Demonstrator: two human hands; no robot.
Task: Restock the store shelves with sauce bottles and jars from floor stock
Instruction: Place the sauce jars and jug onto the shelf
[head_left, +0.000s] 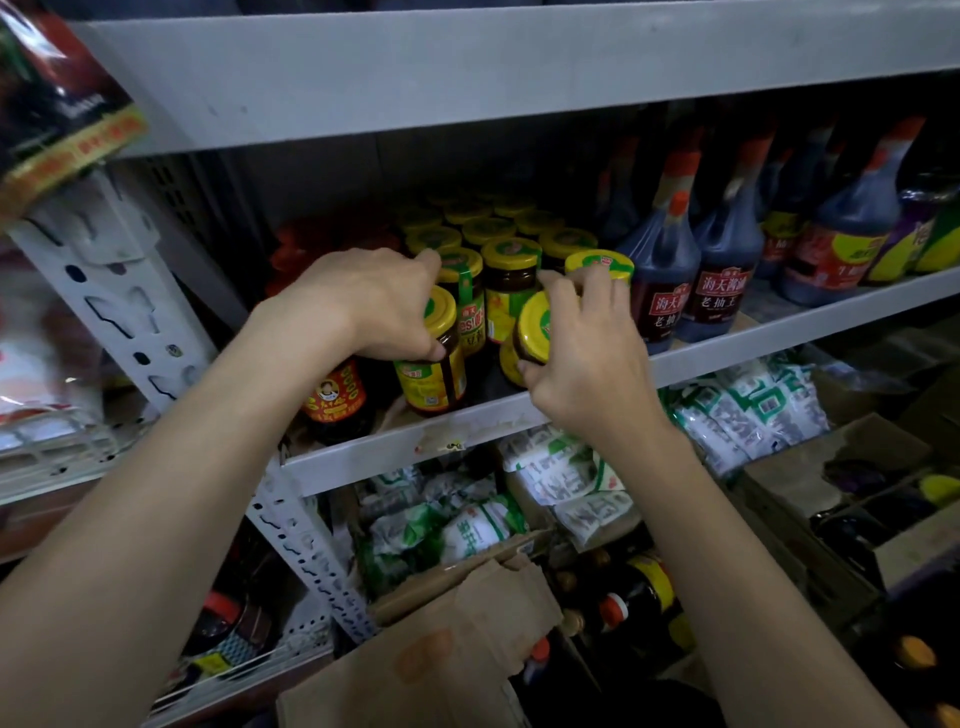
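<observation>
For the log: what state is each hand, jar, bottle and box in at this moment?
left hand, gripping front jar.
front jar, upright at shelf front, lidded.
right hand, holding tilted jar.
tilted jar, tipped off upright, lidded.
soy sauce bottles, upright, capped.
cardboard box, flaps open.

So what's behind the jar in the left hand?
Behind that jar, rows of yellow-lidded jars run back into the dark. The left hand hides part of them.

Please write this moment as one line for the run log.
left hand: grips upright jar | right hand: grips tilted jar | place: shelf front
</observation>
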